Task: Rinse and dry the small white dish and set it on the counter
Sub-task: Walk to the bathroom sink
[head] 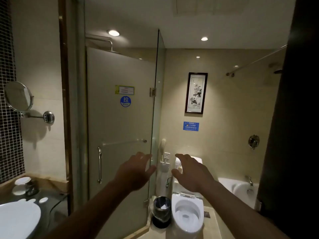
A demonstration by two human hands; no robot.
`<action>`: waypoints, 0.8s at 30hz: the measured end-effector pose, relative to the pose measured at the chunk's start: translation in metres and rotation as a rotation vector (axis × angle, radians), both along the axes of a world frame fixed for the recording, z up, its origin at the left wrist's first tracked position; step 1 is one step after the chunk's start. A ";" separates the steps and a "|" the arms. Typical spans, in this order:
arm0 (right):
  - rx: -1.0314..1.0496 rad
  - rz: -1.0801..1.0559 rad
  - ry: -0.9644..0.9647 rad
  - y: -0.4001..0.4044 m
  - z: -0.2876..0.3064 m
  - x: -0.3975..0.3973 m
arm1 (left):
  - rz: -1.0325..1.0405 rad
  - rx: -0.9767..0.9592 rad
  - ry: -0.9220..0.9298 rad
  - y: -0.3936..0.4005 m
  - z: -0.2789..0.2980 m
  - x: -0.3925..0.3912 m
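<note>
Fingers (146,158) of the left hand (133,171) are spread wide and relaxed, and nothing is held; the fingers of the right hand (191,171) are likewise splayed loosely and empty. Both hands are raised side by side in the middle of the view, apart from each other, with bare forearms reaching in from the near edge. Small white dishes (22,180) are seen at the far left on the dark glass desk (51,202), well apart from both hands; which one is the task's dish cannot be told. A white basin (17,219) is set on the desk at the near left corner. A round swivel mirror (18,96) is mounted on the left wall above. Beyond the hands, a frosted glass shower door (120,135) with a blue "PULL" sticker (125,101) is seen, and to its right a toilet (187,213) with its lid raised. A lined waste bin (161,211) stands just beside the toilet on the left. A framed flower picture (196,93) hangs on the far wall, and a bathtub (240,188) lies at the far right.
</note>
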State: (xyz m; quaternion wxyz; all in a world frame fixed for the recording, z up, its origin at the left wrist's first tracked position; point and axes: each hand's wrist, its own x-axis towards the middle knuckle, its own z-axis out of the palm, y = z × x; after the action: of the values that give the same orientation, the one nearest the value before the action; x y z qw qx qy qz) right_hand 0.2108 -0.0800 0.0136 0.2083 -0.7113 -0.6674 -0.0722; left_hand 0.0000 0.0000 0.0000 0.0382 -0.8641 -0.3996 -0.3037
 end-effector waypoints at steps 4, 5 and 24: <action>-0.005 -0.007 -0.056 0.028 -0.002 -0.007 | 0.041 -0.006 -0.002 0.033 0.000 -0.014; -0.005 -0.008 -0.064 0.036 -0.002 -0.009 | 0.057 -0.002 0.006 0.042 0.001 -0.017; -0.035 0.158 -0.170 0.153 -0.020 -0.042 | 0.226 -0.099 -0.002 0.129 -0.010 -0.048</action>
State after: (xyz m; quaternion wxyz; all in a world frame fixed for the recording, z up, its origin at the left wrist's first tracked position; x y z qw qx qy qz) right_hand 0.1689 0.0734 -0.0066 0.1434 -0.6515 -0.7377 -0.1039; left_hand -0.0479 0.1294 -0.0096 0.0288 -0.8141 -0.5090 -0.2780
